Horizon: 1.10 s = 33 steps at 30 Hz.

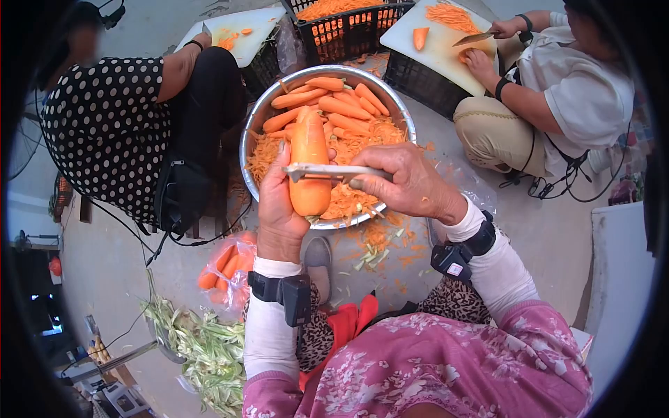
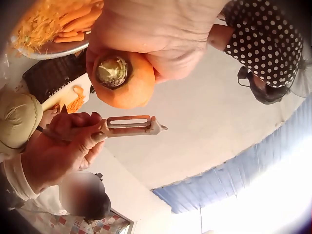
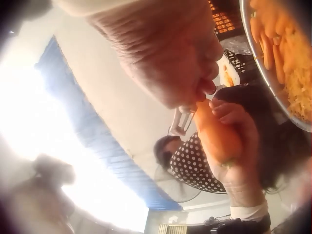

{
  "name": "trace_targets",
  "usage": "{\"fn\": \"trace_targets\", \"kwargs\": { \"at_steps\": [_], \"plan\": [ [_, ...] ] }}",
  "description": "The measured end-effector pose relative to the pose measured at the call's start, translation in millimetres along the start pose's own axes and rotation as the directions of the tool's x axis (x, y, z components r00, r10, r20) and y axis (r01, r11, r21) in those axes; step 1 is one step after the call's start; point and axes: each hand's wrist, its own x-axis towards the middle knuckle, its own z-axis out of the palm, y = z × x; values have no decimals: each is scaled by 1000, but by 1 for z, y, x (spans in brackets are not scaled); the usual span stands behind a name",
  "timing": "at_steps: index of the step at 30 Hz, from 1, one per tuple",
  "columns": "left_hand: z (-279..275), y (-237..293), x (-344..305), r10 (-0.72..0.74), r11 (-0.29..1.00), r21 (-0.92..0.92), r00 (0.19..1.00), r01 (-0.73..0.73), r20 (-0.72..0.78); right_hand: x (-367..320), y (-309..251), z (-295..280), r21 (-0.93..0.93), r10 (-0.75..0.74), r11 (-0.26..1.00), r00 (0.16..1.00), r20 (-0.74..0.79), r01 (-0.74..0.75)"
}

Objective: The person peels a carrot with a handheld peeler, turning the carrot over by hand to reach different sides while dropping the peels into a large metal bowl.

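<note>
My left hand [image 1: 276, 209] grips a thick carrot [image 1: 310, 198] over a metal basin [image 1: 249, 132]. In the left wrist view the carrot's dark stem end [image 2: 113, 71] faces the camera, and its surface looks smooth and bright orange. A vegetable peeler [image 1: 341, 171] is held by its handle in my right hand [image 1: 411, 177]. Its slotted head [image 2: 129, 125] crosses in front of the carrot in the head view and shows just beside it in the left wrist view. Under both hands, the basin holds several whole carrots [image 1: 345, 106] and a heap of orange peelings [image 1: 359, 184].
Two people sit opposite, cutting carrots on white boards [image 1: 390, 35] over black crates. Another black crate [image 1: 348, 35] holds shredded carrot. A plastic bag of carrots [image 1: 230, 268] and a pile of pale green husks [image 1: 209, 348] lie on the floor at left. Scraps [image 1: 376, 247] lie before my feet.
</note>
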Motion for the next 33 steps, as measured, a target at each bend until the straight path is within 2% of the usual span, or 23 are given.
{"fn": "trace_targets", "kwargs": {
  "at_steps": [2,3,5,6,8,10,12,14,15,17,18,20,21,22,24,25,26,28,29,31,33],
  "plan": [
    [-1,0,1,-15,1000,-9,1000,15,-1,0,4,4,-59,-151,987,988,19,152],
    [-1,0,1,-29,999,-19,1000,29,-1,0,4,4,-59,-149,987,989,16,149],
    [-8,-2,2,-14,1000,28,1000,14,5,1,3,2,-176,-131,978,989,-70,117],
    [-10,-3,2,4,997,75,1000,-5,13,2,2,-1,-177,-129,978,989,-72,115],
    [-9,-3,-2,-45,996,80,997,40,56,7,4,-8,-176,-73,984,970,-233,32],
    [-9,-4,0,-91,993,87,991,82,102,7,9,-13,-206,-84,978,970,-227,36],
    [-12,-3,4,-30,991,134,999,25,37,6,23,-15,-228,-90,973,969,-230,36],
    [3,-4,-6,-39,986,165,994,22,102,9,38,-21,-474,-91,873,914,-395,-118],
    [9,-4,-10,-45,982,188,985,14,164,8,37,-25,-469,-89,874,908,-411,-127],
    [7,-4,-7,-60,981,191,990,34,127,11,30,-34,-159,202,942,876,-437,-296],
    [4,-5,-7,-60,983,175,995,46,80,11,24,-34,-163,198,943,883,-426,-290],
    [1,-5,-4,-62,988,143,996,54,58,3,15,-27,-67,168,978,937,-306,-197],
    [1,-4,-3,-56,991,129,995,45,81,2,14,-22,-34,95,994,966,-241,-106],
    [1,-4,-3,-51,992,116,993,39,106,1,9,-16,-30,98,994,965,-243,-109],
    [7,-6,-7,-20,987,158,998,11,52,0,-1,-10,28,61,998,994,-88,-59],
    [9,-7,-8,20,980,197,1000,-19,-1,0,3,-6,-73,14,997,997,-77,-20],
    [6,-7,-7,19,980,196,1000,-19,-1,1,6,-5,-73,15,997,997,-77,-21],
    [0,-6,-5,-6,956,292,999,-7,44,4,12,-7,-127,13,991,977,-215,-41],
    [3,-8,-6,-10,956,294,999,-5,48,5,21,-10,-129,14,991,975,-220,-43],
    [10,-11,-8,55,956,287,998,-65,44,6,42,-16,-384,-27,916,934,-355,-119],
    [7,-11,-5,25,962,269,996,-46,82,6,42,-19,-329,30,928,914,-405,-176]
  ]
}}
